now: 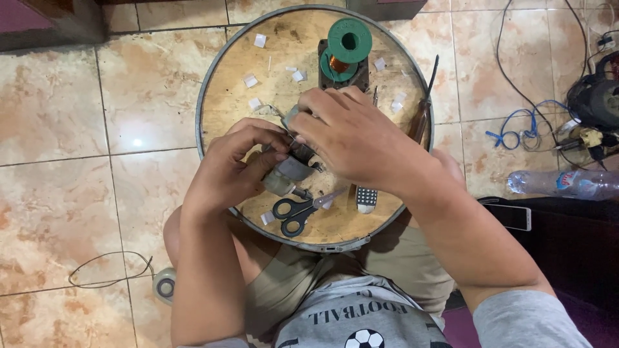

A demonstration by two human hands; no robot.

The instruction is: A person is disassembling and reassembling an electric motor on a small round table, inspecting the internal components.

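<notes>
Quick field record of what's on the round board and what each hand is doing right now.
surface: round wooden board with metal rim over tiled floor
left hand: grips small grey metal motor part
right hand: on top of same part, fingers curled
behind hands: green wire spool on dark block
near edge: black-handled scissors
right side: dark-handled screwdriver
scattered: small white paper bits

The bench (pixel 219 109) lies mostly bare along its left edge, strewn only with small white scraps (pixel 250 80). At the far edge a green wire spool (pixel 348 44) stands upright. A screwdriver (pixel 425 103) lines the right edge. Scissors (pixel 295 211) block the near edge, just under both hands (pixel 309 148).
</notes>
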